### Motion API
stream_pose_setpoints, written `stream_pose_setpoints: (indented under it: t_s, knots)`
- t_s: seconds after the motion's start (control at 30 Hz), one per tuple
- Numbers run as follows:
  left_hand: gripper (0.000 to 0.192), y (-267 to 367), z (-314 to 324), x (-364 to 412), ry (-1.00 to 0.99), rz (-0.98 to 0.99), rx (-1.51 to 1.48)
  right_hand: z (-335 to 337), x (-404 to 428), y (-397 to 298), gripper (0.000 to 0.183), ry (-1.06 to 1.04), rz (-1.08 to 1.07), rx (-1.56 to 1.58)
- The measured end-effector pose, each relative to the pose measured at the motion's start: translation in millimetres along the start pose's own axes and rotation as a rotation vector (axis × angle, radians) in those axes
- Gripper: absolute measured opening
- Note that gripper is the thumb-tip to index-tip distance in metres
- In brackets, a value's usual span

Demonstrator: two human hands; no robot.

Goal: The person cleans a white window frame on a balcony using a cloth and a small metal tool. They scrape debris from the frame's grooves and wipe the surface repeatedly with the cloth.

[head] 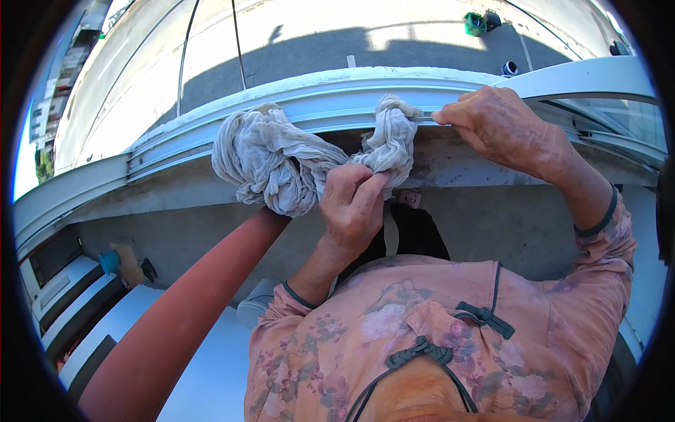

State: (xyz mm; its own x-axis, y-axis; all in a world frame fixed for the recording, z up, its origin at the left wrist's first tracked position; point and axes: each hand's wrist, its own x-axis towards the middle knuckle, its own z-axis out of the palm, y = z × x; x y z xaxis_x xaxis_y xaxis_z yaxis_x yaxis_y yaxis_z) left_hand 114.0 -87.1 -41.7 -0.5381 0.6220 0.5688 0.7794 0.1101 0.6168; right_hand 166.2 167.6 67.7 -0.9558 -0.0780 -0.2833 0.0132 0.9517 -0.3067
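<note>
My left hand [352,205] grips a crumpled, stained white cloth [274,153] near its middle. The bulky part of the cloth lies over the upper end of a reddish-brown pole [195,311], which slants up from the lower left. Its twisted right end [394,124] rests against the white window track [327,113]. To the right of that end, my right hand [503,132] is above the track with curled fingers. A thin line runs between its fingertips and the cloth; whether it is a held thing or part of the track is unclear.
Beyond the sill lies a paved yard [316,47] far below, with a green bin [474,24]. A white curved frame [585,76] stands at the right. Below left are a blue cup-like container [109,261] and a white surface [211,364]. A socket [410,198] is on the wall.
</note>
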Motion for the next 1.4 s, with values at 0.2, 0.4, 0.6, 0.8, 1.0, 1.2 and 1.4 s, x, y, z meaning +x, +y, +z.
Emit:
stream_pose_setpoints:
  t_s: [0.2,0.4,0.6,0.8,1.0,1.2,1.4]
  knots:
    - [0.035,-3.7,-9.9,-3.7,-0.039,-0.020,-0.005,2.8,30.1,6.9,0.011,0.022,-0.111,0.207]
    - [0.031,-8.4,-31.7,-7.2,0.066,-0.107,0.095,28.1,118.8,-66.6,0.009,0.062,-0.237,0.244]
    - [0.027,-15.9,-41.8,2.9,0.106,-0.205,0.175,59.9,133.1,-94.8,0.016,0.197,-0.297,0.187]
    - [0.033,8.3,-4.6,22.7,-0.024,0.034,-0.093,59.0,45.8,-49.5,0.024,0.239,-0.090,0.082]
    - [0.036,33.0,8.1,36.4,-0.115,0.161,-0.243,41.0,-28.2,-9.7,0.019,0.262,0.078,-0.064]
    - [0.033,30.3,3.0,49.2,-0.041,0.239,-0.199,62.6,-66.5,4.6,0.030,0.417,0.161,-0.053]
    - [0.033,31.4,-12.8,60.7,-0.021,0.223,-0.158,52.6,-77.2,9.2,0.032,0.408,0.134,-0.083]
